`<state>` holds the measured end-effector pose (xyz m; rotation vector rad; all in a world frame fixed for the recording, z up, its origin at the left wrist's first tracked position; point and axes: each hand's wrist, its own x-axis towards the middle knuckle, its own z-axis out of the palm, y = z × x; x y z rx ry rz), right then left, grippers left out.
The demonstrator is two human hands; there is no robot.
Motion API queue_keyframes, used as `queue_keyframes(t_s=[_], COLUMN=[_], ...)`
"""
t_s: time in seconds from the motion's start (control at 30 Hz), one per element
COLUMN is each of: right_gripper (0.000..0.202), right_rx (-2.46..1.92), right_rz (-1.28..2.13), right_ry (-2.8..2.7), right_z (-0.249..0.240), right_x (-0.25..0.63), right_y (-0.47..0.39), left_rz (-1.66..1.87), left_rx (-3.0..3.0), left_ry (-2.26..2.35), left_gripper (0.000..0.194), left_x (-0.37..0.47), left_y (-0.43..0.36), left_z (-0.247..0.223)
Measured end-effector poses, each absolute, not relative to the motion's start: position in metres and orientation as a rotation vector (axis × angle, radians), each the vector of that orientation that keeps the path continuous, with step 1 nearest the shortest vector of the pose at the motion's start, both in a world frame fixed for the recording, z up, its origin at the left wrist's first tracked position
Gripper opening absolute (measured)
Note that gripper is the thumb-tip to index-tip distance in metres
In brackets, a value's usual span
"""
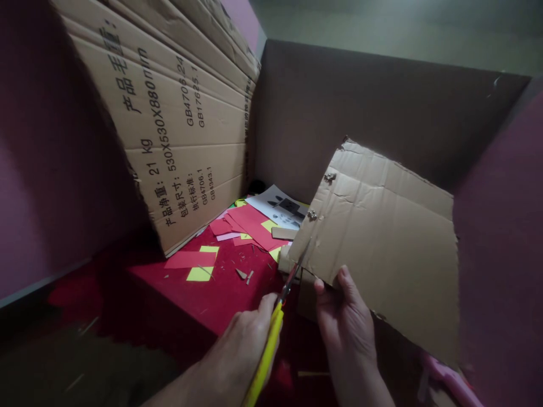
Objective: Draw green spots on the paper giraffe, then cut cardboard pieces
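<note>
My left hand [248, 333] is closed round the handles of yellow-handled scissors [267, 353]. Their blades straddle the near left edge of a brown cardboard sheet [394, 237], one blade lying over its face. With thumb and fingers, my right hand [348, 319] grips the sheet's lower edge, just right of the blades. The sheet is tilted up, with ragged edges and two torn spots along its left side. Part of the left hand's grip is hidden behind the handles.
A large printed cardboard panel [182, 124] leans at the left. Red paper [258, 226], yellow paper [200, 274], a printed white sheet [271, 202] and cardboard scraps [241, 275] lie on the red-covered table [182, 294]. A pink object [452, 380] is at lower right. Partition walls [305, 113] surround the table.
</note>
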<state>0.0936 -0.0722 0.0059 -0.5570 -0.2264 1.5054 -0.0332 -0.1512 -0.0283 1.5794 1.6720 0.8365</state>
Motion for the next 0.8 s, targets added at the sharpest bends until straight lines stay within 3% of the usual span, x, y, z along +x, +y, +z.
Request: queue_keyframes(t_s=[0.27, 0.43, 0.6, 0.8], right_gripper=[0.03, 0.03, 0.033, 0.032], right_rx=[-0.563, -0.586, -0.636, -0.667], right_rz=[1.503, 1.486, 1.487, 1.468], right_ry=[-0.226, -0.259, -0.291, -0.275], right_z=[0.006, 0.003, -0.001, -0.005], right_x=[0.092, 0.09, 0.087, 0.088], right_y=[-0.071, -0.07, -0.071, -0.07], left_rz=[0.887, 0.839, 0.805, 0.576], left_rx=[1.876, 1.615, 1.26, 1.868], left_ry=[1.804, 1.852, 1.846, 2.002], left_gripper=[0.021, 0.014, 0.038, 0.01], left_x=[-0.033, -0.031, -0.024, -0.028], left_y=[-0.15, -0.147, -0.14, -0.138], left_z=[-0.04, -0.044, -0.039, -0.026])
